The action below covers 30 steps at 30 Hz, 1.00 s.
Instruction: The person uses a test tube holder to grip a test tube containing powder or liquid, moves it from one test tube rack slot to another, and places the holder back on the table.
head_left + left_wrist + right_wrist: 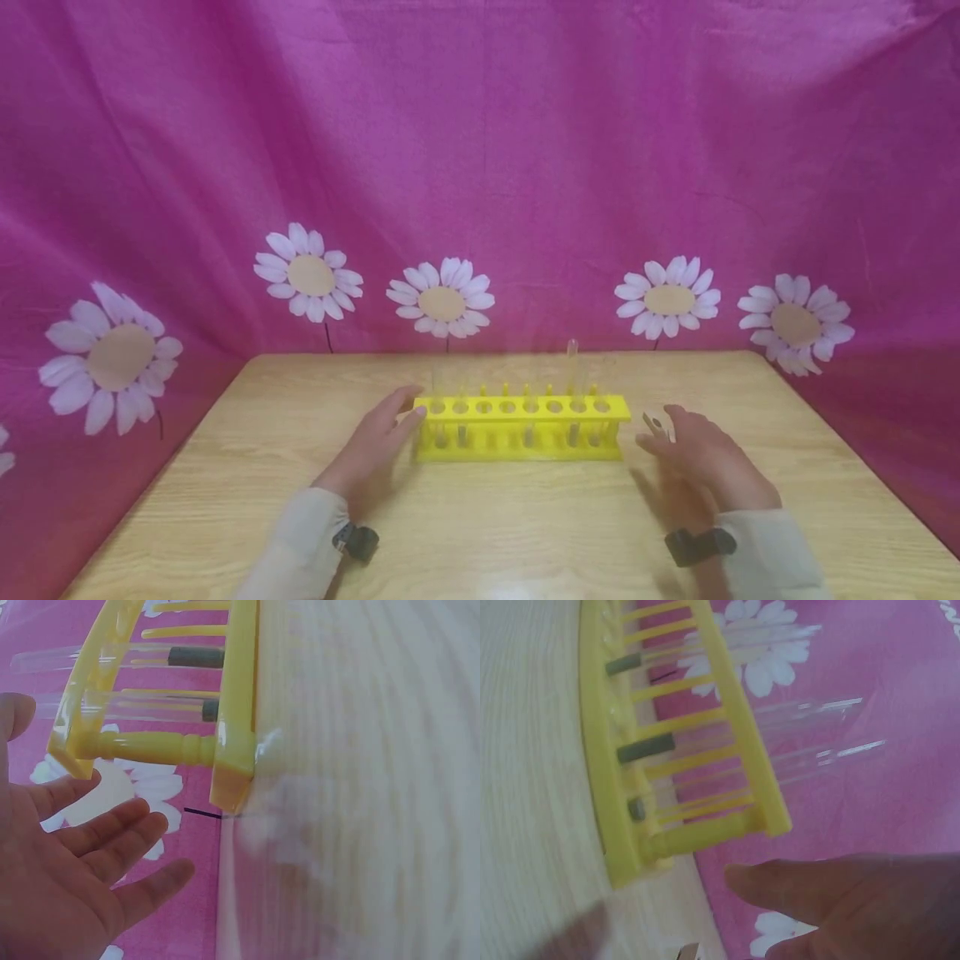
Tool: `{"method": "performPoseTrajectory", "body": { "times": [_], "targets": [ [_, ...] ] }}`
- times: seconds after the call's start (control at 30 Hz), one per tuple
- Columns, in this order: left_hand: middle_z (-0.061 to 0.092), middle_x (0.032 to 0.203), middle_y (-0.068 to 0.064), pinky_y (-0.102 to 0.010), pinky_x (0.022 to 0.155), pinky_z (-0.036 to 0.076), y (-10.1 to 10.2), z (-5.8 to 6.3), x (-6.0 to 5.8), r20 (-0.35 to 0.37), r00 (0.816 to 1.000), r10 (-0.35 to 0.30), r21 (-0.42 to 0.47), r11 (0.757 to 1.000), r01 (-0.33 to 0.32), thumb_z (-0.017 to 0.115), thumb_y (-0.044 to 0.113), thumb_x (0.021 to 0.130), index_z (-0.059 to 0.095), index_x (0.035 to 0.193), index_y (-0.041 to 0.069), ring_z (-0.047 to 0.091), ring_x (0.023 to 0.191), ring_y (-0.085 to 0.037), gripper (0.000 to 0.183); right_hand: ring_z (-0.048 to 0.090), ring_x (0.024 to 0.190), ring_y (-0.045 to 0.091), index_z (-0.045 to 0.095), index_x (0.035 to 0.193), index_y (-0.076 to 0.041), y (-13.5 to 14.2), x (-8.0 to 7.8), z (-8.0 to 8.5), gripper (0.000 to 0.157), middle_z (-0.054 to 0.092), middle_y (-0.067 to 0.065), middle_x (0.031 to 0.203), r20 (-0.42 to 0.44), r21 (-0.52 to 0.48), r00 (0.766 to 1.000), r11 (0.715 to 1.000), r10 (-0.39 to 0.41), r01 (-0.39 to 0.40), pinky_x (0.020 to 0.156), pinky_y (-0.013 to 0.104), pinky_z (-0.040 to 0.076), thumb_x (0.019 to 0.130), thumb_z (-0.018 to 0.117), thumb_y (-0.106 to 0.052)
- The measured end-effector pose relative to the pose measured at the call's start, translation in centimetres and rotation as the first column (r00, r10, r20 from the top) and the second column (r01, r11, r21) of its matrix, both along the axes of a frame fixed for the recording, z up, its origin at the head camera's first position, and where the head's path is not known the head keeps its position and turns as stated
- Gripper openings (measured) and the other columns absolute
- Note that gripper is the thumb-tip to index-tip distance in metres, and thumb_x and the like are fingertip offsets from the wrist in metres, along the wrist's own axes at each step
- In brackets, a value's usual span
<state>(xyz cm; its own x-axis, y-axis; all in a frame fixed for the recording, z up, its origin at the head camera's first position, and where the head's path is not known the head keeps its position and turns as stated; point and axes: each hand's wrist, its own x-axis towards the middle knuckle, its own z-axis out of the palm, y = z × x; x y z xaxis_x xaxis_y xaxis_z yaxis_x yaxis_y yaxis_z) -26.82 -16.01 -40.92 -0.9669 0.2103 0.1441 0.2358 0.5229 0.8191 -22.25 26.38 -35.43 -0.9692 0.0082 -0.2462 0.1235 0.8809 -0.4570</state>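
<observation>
A yellow test tube rack (517,454) stands upright on the table, holding several clear test tubes (142,705) with dark grey contents at their bottoms. One test tube (572,358) rises higher than the others. My left hand (378,442) is at the rack's left end, fingers spread and fairly straight. In the left wrist view its index fingertip overlaps the corner of the rack's top bar. My right hand (705,458) is just off the right end, thumb and fingers apart. Close to its fingertips is a small slim brownish object (655,425), mostly hidden in the right wrist view.
The light wood-grain table (510,533) reaches back to a magenta cloth (510,167) printed with white daisies, which hangs along the back and both sides. A dark band (356,542) sits on the left wrist, another (697,546) on the right.
</observation>
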Motion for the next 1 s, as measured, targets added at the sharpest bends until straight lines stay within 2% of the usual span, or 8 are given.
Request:
{"method": "performPoseTrajectory", "body": {
  "times": [0.07,0.2,0.3,0.4,0.57,0.77,1.0],
  "targets": [
    [0.043,0.147,-0.007,-0.052,0.111,0.032,0.1,-0.1,0.0,-0.018,1.000,-0.014,0.000,1.000,0.014,0.046,0.051,0.099,0.041,0.144,0.020,0.040,0.134,-0.029,0.055,0.017,0.133,0.059,0.018,0.149,0.007,0.3,-0.1,-0.3,0.099,0.019,0.037,0.149,-0.002,0.015,1.000,1.000,0.000,0.000,0.102,0.073,0.023,0.089,0.049,-0.066],
    [0.043,0.148,-0.005,-0.054,0.111,0.031,0.2,-0.1,0.1,-0.011,1.000,-0.011,0.016,1.000,0.011,0.046,0.052,0.098,0.042,0.143,0.023,0.040,0.135,-0.030,0.053,0.025,0.129,0.060,0.022,0.145,0.012,0.7,-0.5,-0.9,0.096,0.025,0.041,0.144,-0.026,0.050,0.999,0.998,0.037,-0.036,0.100,0.072,0.028,0.091,0.048,-0.063],
    [0.042,0.148,-0.002,-0.056,0.112,0.028,0.2,-0.1,0.1,0.033,0.999,0.005,0.050,0.999,-0.006,0.046,0.057,0.096,0.043,0.141,0.030,0.038,0.136,-0.029,0.052,0.026,0.128,0.060,0.021,0.145,0.012,1.0,-0.7,-1.3,0.095,0.026,0.042,0.142,-0.003,0.036,0.999,0.999,0.032,-0.032,0.099,0.072,0.029,0.091,0.049,-0.061],
    [0.042,0.147,0.002,-0.055,0.113,0.026,0.3,-0.2,0.1,0.091,0.996,0.020,0.093,0.995,-0.028,0.046,0.059,0.095,0.044,0.137,0.038,0.035,0.138,-0.026,0.047,0.021,0.131,0.060,0.015,0.148,0.009,1.2,-0.8,-1.7,0.098,0.021,0.040,0.146,0.060,-0.020,0.998,1.000,-0.013,0.014,0.101,0.074,0.025,0.091,0.050,-0.062],
    [0.042,0.146,0.008,-0.055,0.115,0.022,0.2,-0.2,0.1,0.145,0.989,0.019,0.148,0.988,-0.041,0.046,0.058,0.095,0.046,0.134,0.041,0.031,0.140,-0.022,0.043,0.019,0.132,0.059,0.014,0.148,0.010,1.6,-0.9,-2.1,0.098,0.018,0.039,0.147,0.073,-0.016,0.997,1.000,-0.009,0.010,0.102,0.073,0.022,0.091,0.051,-0.061],
    [0.042,0.145,0.009,-0.052,0.116,0.020,-0.2,-0.6,0.0,0.157,0.987,-0.026,0.235,0.972,-0.012,0.045,0.059,0.096,0.047,0.134,0.037,0.032,0.140,-0.020,0.044,0.024,0.130,0.059,0.016,0.148,0.010,1.8,-0.9,-2.2,0.094,0.022,0.039,0.146,0.070,0.028,0.997,0.999,-0.021,0.019,0.100,0.074,0.026,0.092,0.053,-0.056],
    [0.046,0.142,0.007,-0.048,0.115,0.026,-0.6,-1.3,-0.2,0.149,0.988,-0.051,0.250,0.968,0.012,0.043,0.059,0.096,0.047,0.139,0.027,0.038,0.136,-0.021,0.054,0.035,0.124,0.059,0.021,0.146,0.011,1.9,-1.1,-2.4,0.090,0.032,0.039,0.142,0.046,0.066,0.999,0.997,-0.029,0.026,0.095,0.074,0.031,0.091,0.058,-0.051]
  ]
}}
